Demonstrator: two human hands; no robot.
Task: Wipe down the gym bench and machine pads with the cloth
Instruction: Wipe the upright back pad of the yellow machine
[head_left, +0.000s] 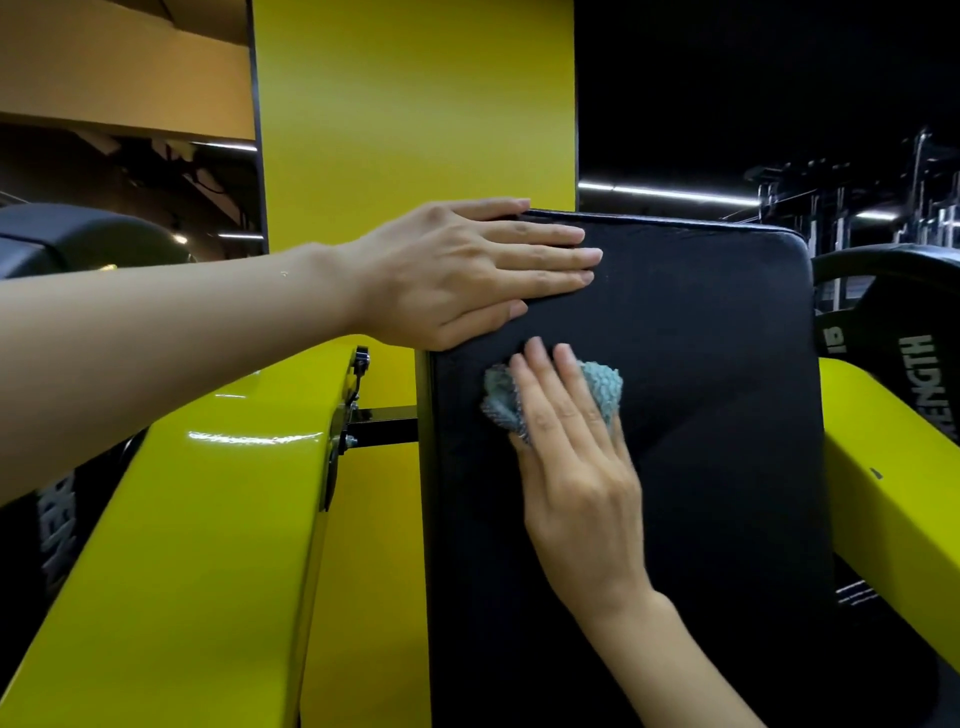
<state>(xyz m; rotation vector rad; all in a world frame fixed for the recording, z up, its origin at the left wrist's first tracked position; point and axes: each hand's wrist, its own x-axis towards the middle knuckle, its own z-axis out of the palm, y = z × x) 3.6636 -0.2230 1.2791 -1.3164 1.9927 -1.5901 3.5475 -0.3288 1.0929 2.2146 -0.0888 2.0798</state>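
- Head view shows us a yellow machine frame (208, 519) across the lower left. Its glossy beam slants up toward the middle, and a yellow pillar (415, 104) rises behind it.
- Right of centre stands the black pad (701, 415), upright and facing us. Its top edge runs about level with our left wrist.
- A black weight plate (893, 322) with white lettering sits behind the pad's right edge, and a second yellow beam (893, 467) is just below it.
- Our left grip (467, 270) is released, with the fingers straight and held together. It lies flat on the pad's upper left corner, fingertips pointing right.
- Our right grip (576, 467) reaches up from the lower right. It is also released, and its outstretched fingers press the cloth against the pad's face without curling round it.
- The blue-grey cloth (605, 387) is bunched on the pad's upper left part, just below the left grip and apart from it. It is pinned under the right grip's fingers and bulges out on either side of them.
- A short black bar (384, 427) spans the gap from the frame to the pad's left edge.
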